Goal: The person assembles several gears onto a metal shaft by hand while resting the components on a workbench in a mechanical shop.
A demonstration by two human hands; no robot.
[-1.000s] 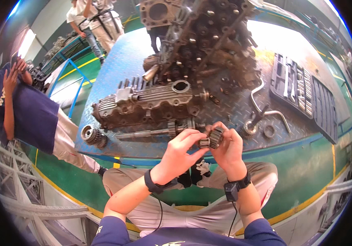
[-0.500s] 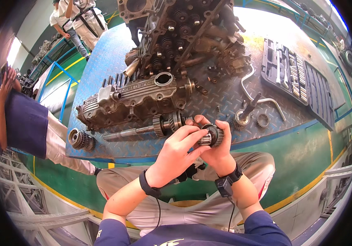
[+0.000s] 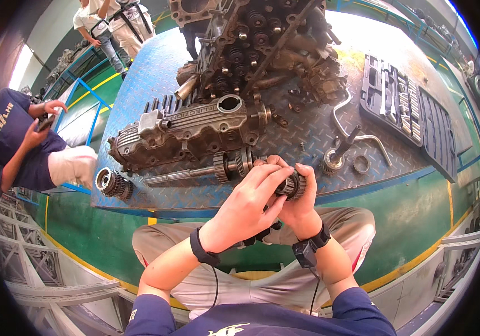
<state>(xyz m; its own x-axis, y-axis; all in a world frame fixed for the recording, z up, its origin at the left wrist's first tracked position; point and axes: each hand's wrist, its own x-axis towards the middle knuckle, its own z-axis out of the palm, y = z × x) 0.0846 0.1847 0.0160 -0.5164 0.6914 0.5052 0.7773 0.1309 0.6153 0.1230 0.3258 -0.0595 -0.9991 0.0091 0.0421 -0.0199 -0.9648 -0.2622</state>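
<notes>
A small dark toothed gear point(image 3: 294, 187) is held up in front of the table's near edge, between both hands. My right hand point(image 3: 301, 211) wraps it from the right, thumb upright along its side. From the left, my left hand point(image 3: 243, 204) closes its fingers over the gear's near face and covers part of it. Just behind the hands lies a gear shaft point(image 3: 187, 176), its splined end pointing left and its gears partly hidden by my fingers. To the right, a valve-like stemmed part point(image 3: 340, 151) stands beside a metal ring point(image 3: 361, 164).
A valve cover point(image 3: 184, 131) lies behind the shaft, with a large engine block point(image 3: 251, 50) beyond. Stacked gears point(image 3: 111, 183) sit at the table's left corner. An open socket set point(image 3: 396, 103) and a bent metal pipe point(image 3: 363, 134) are at right. A person point(image 3: 24, 140) stands at left holding a phone.
My left fingers have shifted over the gear's near face, hiding more of it. The view has moved slightly. At left, the person's hands have lowered and a phone now shows.
</notes>
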